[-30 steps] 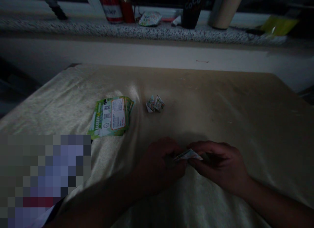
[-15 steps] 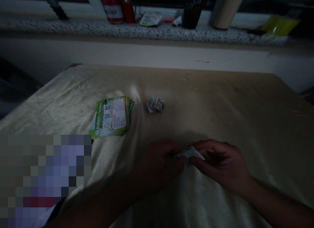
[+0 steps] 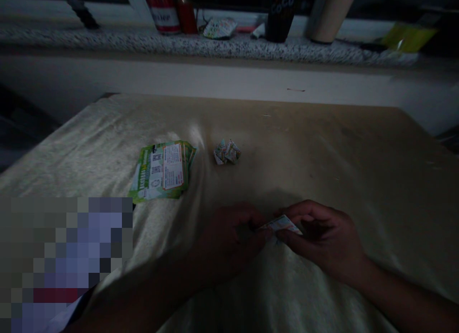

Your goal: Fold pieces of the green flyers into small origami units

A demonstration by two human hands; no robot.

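Observation:
A small folded piece of printed paper (image 3: 282,223) is pinched between my two hands, low in the middle of the view, over the cloth-covered table. My left hand (image 3: 233,237) is closed on its left corner, thumb in front and fingers curled behind. On the paper's right side my right hand (image 3: 322,237) presses with thumb and fingertips. The light is dim, and part of the paper is hidden by the fingers. Beyond my hands lies a folded paper shape (image 3: 227,152) with several points. A stack of green printed leaflets (image 3: 163,170) rests to its left.
A shiny beige cloth (image 3: 340,161) covers the table. Behind it runs a speckled stone sill (image 3: 125,40) bearing a red can (image 3: 163,13), a dark cup (image 3: 281,17), a tan cylinder (image 3: 332,15), a crumpled packet (image 3: 220,28) and a yellow packet (image 3: 409,37). A blurred-out patch fills the lower left.
The folded paper has shifted very slightly right and turned a little in my fingers. Both hands keep their pinch; the leaflets and the paper shape stay where they were.

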